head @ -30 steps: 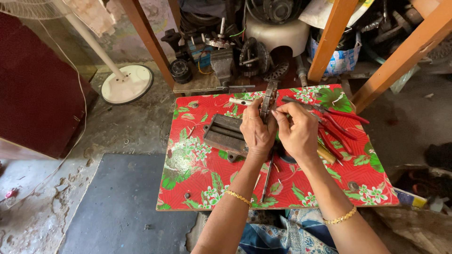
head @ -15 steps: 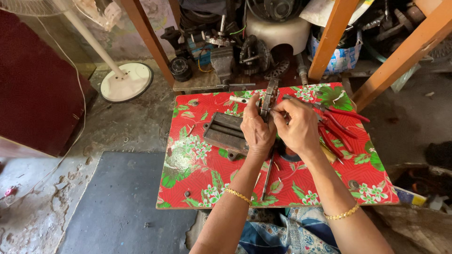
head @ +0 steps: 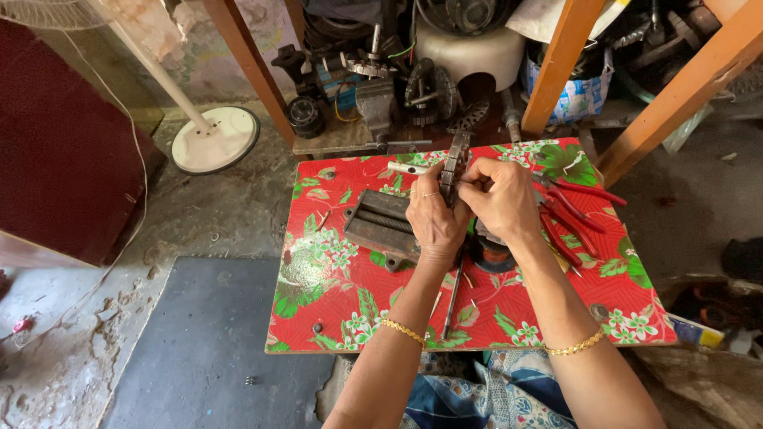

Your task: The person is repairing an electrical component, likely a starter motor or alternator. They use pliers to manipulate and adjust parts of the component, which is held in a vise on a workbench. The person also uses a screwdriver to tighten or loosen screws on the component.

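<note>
Two bare hands meet over the middle of a small table [head: 334,318] with a red cloth full of green leaves and white flowers. The left hand [head: 433,218] and the right hand [head: 501,199] hold up a round, dark metal part [head: 455,165] that stands on its edge, tall and thin. The left fingers [head: 425,191] are pressed together on its left side, and the right fingers [head: 475,179] curl in and pinch it from the right side. The part sits between both hands, up near the far edge of the table, at about 12 o'clock from the wrists. A flat grey metal block [head: 380,222] with grooves lies just beside the left hand, at 9 o'clock. Red-handled pliers [head: 576,208] lie near the right hand, at 3 o'clock. A dark round thing [head: 491,256] rests on the cloth under the right hand. Each wrist wears a thin gold bracelet [head: 401,330]. A white fan base [head: 216,139] stands on the floor, well apart, at 10 o'clock.
</note>
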